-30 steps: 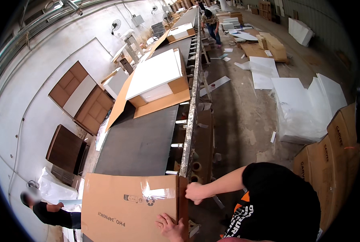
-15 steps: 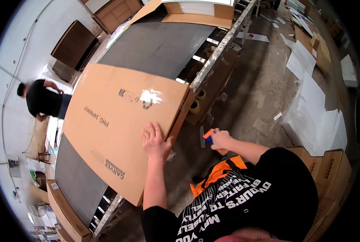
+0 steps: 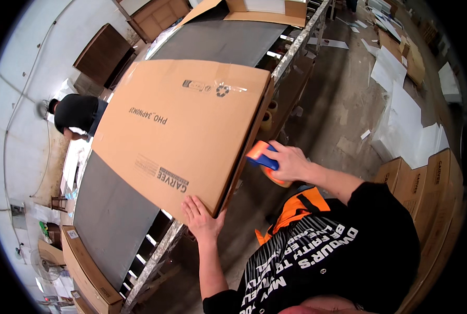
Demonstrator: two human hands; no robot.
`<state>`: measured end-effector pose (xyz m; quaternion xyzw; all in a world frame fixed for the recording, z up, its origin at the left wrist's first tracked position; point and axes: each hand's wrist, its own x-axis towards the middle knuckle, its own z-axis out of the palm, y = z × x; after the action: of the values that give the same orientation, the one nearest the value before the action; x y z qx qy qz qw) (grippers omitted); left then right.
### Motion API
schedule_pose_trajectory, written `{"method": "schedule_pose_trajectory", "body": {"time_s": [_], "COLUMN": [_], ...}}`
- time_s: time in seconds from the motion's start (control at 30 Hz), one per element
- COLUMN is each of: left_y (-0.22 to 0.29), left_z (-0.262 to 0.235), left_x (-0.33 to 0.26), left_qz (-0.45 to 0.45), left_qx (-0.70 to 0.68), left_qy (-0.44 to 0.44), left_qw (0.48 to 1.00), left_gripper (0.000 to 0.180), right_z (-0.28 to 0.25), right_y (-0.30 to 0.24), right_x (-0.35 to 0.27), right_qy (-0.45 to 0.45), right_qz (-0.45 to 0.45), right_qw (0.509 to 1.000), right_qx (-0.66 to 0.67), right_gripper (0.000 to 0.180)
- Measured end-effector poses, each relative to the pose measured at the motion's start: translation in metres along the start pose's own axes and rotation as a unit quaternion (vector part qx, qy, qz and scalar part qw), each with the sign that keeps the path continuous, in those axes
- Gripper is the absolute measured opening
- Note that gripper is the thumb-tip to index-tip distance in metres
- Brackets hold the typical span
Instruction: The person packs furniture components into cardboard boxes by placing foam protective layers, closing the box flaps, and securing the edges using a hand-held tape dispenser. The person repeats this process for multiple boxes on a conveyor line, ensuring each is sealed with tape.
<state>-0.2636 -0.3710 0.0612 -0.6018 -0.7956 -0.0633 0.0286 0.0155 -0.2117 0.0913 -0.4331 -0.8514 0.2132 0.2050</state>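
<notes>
A large flat cardboard box [image 3: 165,125] lies on the dark belt of a conveyor, its near long edge hanging over the metal side rail. Near the box's lower corner, my left hand [image 3: 203,220] rests open, fingers spread on the top and thumb by the edge. My right hand [image 3: 291,161] grips a tape dispenser [image 3: 265,157] with an orange and blue body, held just off the box's near side. The dispenser's roll partly shows below the hand. Along that side runs a dark gap between the cardboard flaps.
Another carton [image 3: 89,267] stands at the lower left by the conveyor belt [image 3: 113,209]. An open carton [image 3: 265,20] sits at the far end. Across the conveyor, a person in black [image 3: 79,112] bends over. White foam sheets [image 3: 401,120] and stacked cartons [image 3: 422,183] are on my right.
The box has shifted up and right in view. My left hand has slid to its lower corner. My right hand has brought the tape dispenser up beside the box. The other person has bent forward.
</notes>
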Motion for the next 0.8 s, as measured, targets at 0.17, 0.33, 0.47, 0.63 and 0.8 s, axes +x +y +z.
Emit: {"method": "schedule_pose_trajectory", "body": {"time_s": [0.17,0.33,0.47,0.63,0.8], "left_y": [-0.014,-0.006,-0.002,-0.017,-0.005], "left_z": [0.015,0.002,-0.002,0.002,0.000], "left_x": [0.001,0.004,-0.001,-0.008,-0.002], "left_qz": [0.017,-0.065,-0.088,-0.064,-0.063], "left_qx": [-0.033,-0.127,-0.161,-0.092,-0.064], "left_qy": [0.092,0.056,0.021,0.066,0.056], "left_qw": [0.995,0.988,0.983,0.992,0.994], "left_gripper": [0.108,0.119,0.122,0.120,0.117], "right_z": [-0.005,0.025,0.039,0.019,0.093], "right_y": [-0.124,-0.200,-0.199,-0.143,-0.138], "right_x": [0.078,0.139,0.133,0.031,0.011], "right_qy": [0.012,-0.223,-0.351,-0.312,-0.346], "right_qz": [-0.148,-0.131,-0.155,-0.214,-0.182], "right_qw": [0.989,0.948,0.899,0.904,0.877], "right_qx": [-0.020,-0.184,-0.211,-0.200,-0.280], "right_gripper": [0.044,0.039,0.030,0.035,0.027]}}
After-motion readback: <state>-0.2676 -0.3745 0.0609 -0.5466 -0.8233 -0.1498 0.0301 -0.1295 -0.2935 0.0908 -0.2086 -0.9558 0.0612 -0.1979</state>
